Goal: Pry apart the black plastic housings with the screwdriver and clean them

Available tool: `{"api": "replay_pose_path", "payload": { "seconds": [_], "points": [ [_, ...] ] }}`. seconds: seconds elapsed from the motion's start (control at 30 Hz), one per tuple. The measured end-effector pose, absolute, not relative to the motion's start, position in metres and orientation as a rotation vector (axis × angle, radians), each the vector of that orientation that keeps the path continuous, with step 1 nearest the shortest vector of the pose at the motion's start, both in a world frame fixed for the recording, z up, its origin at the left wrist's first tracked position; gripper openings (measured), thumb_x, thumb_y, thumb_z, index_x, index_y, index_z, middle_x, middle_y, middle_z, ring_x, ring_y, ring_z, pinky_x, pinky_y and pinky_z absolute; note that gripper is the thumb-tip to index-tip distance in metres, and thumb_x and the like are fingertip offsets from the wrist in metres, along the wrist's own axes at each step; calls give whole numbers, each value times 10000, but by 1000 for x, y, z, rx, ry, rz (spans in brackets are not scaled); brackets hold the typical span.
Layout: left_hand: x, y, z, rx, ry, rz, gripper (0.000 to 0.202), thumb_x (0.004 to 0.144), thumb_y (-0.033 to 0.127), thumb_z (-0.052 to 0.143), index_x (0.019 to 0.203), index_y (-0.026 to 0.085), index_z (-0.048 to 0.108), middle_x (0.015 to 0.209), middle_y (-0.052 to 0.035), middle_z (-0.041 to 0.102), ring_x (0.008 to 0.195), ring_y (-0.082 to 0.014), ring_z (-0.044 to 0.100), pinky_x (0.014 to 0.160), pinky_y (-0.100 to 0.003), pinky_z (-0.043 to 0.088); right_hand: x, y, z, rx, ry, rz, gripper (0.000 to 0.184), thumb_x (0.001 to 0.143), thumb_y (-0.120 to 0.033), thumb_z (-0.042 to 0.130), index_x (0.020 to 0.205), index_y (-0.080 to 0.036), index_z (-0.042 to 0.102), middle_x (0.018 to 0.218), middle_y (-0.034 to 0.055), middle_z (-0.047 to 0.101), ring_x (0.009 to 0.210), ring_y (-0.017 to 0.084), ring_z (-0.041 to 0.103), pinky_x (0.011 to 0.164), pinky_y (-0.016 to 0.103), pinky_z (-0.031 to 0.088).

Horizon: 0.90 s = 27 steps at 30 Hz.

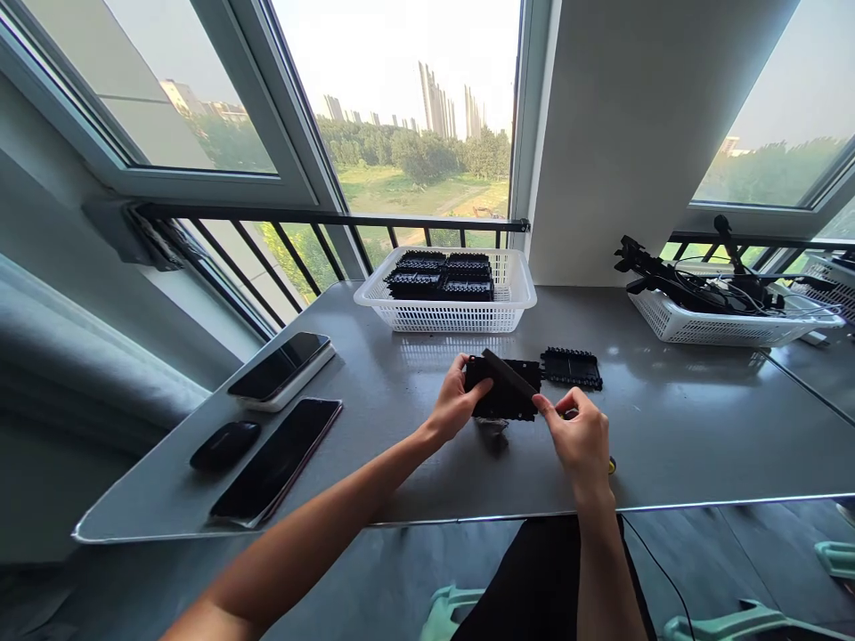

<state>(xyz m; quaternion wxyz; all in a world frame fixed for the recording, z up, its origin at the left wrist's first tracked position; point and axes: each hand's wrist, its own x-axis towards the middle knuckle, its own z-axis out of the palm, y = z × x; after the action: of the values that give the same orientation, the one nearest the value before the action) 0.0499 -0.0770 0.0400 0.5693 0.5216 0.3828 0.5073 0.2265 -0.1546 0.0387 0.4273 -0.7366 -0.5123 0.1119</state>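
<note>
My left hand [458, 402] grips the left side of a flat black plastic panel [498, 399], thumb on its face, a little above the table. A narrow dark strip [508, 374] lies slantwise across the panel. My right hand [580, 436] pinches the strip's lower right end between thumb and fingers. Whether the strip is stuck to the panel I cannot tell. Behind my right hand, a similar black part with toothed edges [573, 368] rests on the table. A small crumpled, shiny thing [492, 427] sits below the panel. Something small and yellow [612, 465] is mostly hidden by my right wrist.
A white basket [460, 317] of stacked black toothed parts stands by the window. Another white basket [712, 331] at right holds black devices and cables. On the table's left are a phone on a white box [280, 367], a second phone [277, 463] and a black mouse [225, 445].
</note>
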Motion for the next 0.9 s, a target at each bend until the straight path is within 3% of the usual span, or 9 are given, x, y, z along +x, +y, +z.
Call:
{"api": "replay_pose_path", "payload": {
  "seconds": [0.53,0.9],
  "points": [
    [50,-78,44,1190,910,1165,405,658,302,730,902,210,419,699,59,579,599,-103,554,591,-223,467,237,-155,37,-1850,-1228,221,526,763,-720,546,605,-231,432,502,-29,506,479,154,454,523,251,307],
    [49,-71,34,1234,912,1145,412,675,320,730,919,207,419,722,50,590,647,-117,574,615,-231,475,232,-156,38,-1811,-1266,250,521,768,-722,532,615,-225,506,550,-8,566,506,164,503,542,271,332]
  ]
}}
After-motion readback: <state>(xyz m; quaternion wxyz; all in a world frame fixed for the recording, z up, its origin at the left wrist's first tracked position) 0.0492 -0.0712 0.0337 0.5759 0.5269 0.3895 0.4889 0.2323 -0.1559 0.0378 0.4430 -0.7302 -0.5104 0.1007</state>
